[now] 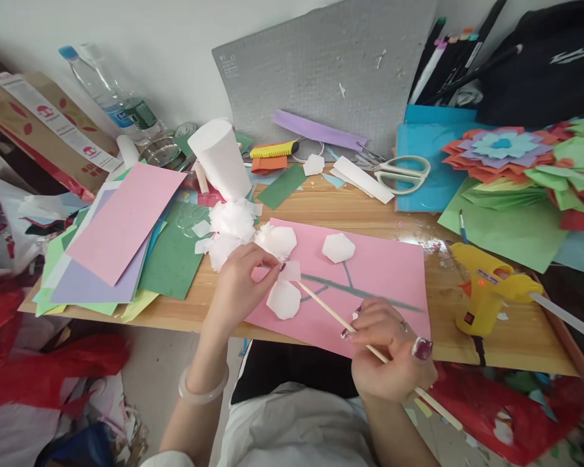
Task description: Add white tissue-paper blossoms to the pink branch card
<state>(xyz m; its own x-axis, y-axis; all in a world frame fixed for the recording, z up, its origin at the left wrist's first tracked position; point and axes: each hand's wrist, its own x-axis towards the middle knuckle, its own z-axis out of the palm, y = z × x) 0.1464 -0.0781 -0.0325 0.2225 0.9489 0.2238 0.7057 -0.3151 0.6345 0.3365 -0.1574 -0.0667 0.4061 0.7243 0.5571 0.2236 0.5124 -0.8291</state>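
Note:
My left hand (248, 275) pinches a small square of white tissue paper (290, 270) over the left part of a pink sheet (389, 266). In my right hand (389, 350) is a thin wooden stick (321, 308), its far tip at that tissue square. On the sheet, a dark grey-green branch (370, 293) is drawn with side twigs. White paper shapes lie on it: one near the upper middle (338, 247), one just below my left fingers (283, 300), and another (278, 241) at the upper left edge. Beside my left hand sits a heap of white tissue pieces (231, 224).
A yellow glue gun (484, 285) with a red light stands at the right. Scissors (403, 174), a yellow cutter (274, 150) and a tissue roll (220, 155) lie behind the sheet. Coloured papers (126, 227) are stacked left; a layered paper flower (501, 146) is at back right.

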